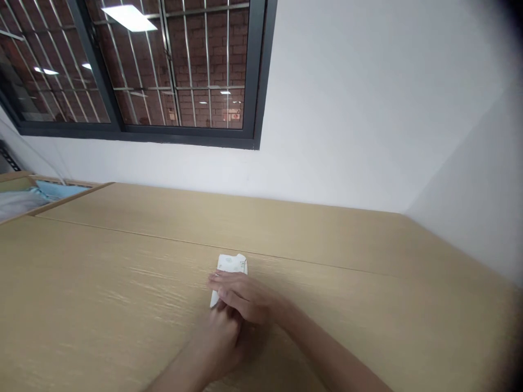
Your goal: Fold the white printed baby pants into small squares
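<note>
From where I stand, a white printed sheet [232,263] lies mid-table on the pale wooden tabletop [122,256], just near of its seam, the right hand [249,296] stretched flat across it, the left hand [224,326] curled just nearer, whether pinching anything I can't tell.

You can pass over open tabletop [106,277] to either side of your left hand [224,329] and right hand [250,296], but they overlap at the white printed item [232,263], leaving little room between them. The wall [335,120] stops you at the far edge and right; a wooden rim [77,197] crosses the far left.
</note>
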### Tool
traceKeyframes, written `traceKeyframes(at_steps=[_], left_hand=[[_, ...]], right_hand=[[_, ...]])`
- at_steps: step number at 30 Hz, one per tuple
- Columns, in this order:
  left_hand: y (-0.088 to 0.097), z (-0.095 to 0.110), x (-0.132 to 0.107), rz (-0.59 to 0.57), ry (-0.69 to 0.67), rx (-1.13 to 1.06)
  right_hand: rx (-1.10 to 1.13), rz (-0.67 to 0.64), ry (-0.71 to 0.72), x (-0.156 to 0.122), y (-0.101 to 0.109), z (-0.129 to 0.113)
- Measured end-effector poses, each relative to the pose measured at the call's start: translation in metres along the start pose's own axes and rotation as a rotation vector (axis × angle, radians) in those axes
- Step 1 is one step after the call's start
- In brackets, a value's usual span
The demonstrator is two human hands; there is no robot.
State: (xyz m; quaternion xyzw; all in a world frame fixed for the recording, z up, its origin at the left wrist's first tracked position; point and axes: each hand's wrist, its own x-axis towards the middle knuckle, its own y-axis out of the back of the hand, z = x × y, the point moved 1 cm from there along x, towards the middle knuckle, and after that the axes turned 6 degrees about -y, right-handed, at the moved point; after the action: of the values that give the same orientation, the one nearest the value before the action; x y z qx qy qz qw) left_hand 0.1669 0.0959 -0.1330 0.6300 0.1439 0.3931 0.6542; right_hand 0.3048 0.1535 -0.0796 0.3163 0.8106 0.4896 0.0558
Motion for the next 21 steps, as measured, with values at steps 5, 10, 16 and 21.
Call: traceKeyframes(at_steps=[5, 10, 16, 21], left_hand=[[-0.019, 0.004, -0.003, 0.027, 0.041, 0.019], [-0.031, -0.005, -0.006, 0.071, 0.045, 0.074], [-0.012, -0.009, -0.002, 0.063, 0.044, -0.015], [0.017, -0.032, 0.004, 0.207, 0.274, -0.184]], right_hand=[[-0.094, 0.059, -0.075, -0.003, -0.018, 0.030], [-0.247, 0.114, -0.114, -0.005, -0.020, 0.061], [-0.271, 0.123, -0.223, -0.005, -0.024, 0.075], [-0.119, 0.337, -0.355, -0.008, -0.026, 0.081]])
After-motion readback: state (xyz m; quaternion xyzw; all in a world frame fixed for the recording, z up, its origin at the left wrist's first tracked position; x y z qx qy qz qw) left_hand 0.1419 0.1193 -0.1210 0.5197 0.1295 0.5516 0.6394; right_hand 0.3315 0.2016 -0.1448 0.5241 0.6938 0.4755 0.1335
